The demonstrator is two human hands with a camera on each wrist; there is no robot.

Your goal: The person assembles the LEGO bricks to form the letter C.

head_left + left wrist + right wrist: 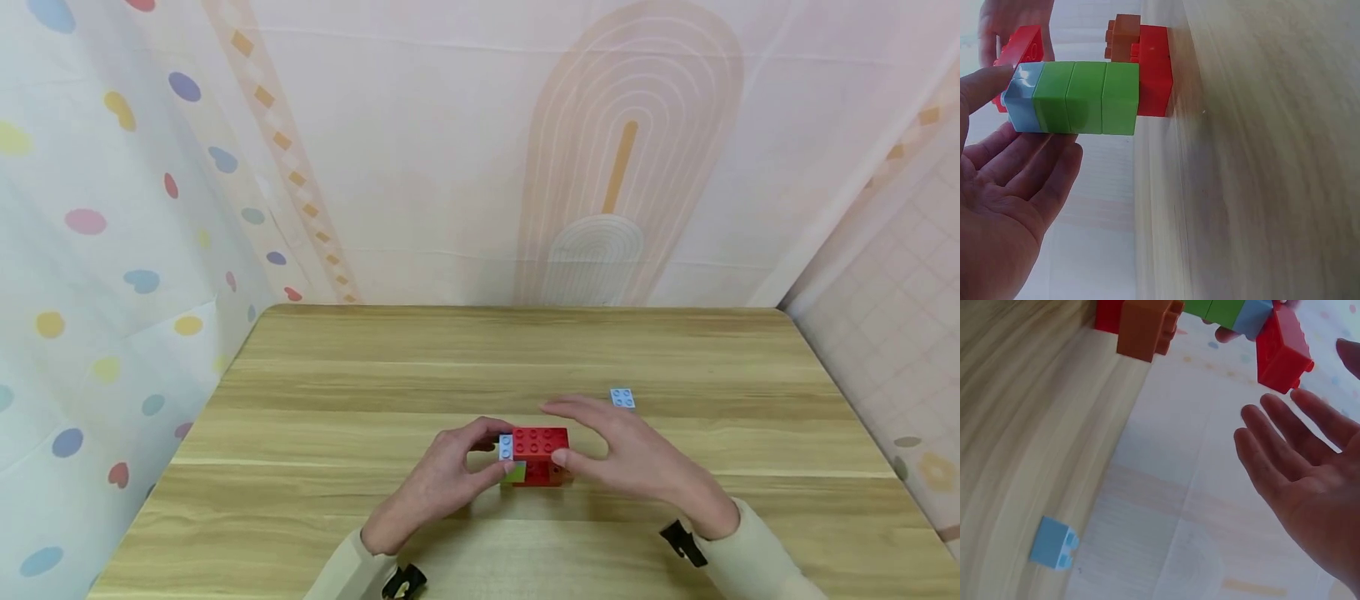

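Observation:
A toy-brick build stands on the table. A red brick forms its base, with an orange-brown brick on one end and a column of green bricks on the other. A light blue brick tops the column, and an upper red brick juts sideways from there, above the orange-brown one. My left hand pinches the light blue brick between thumb and fingers. Beside the upper red brick, my right hand has its fingers extended, thumb near the brick's front corner, holding nothing.
A loose light blue brick lies on the wooden table behind the right hand. Patterned cloth hangs along the table's back and sides.

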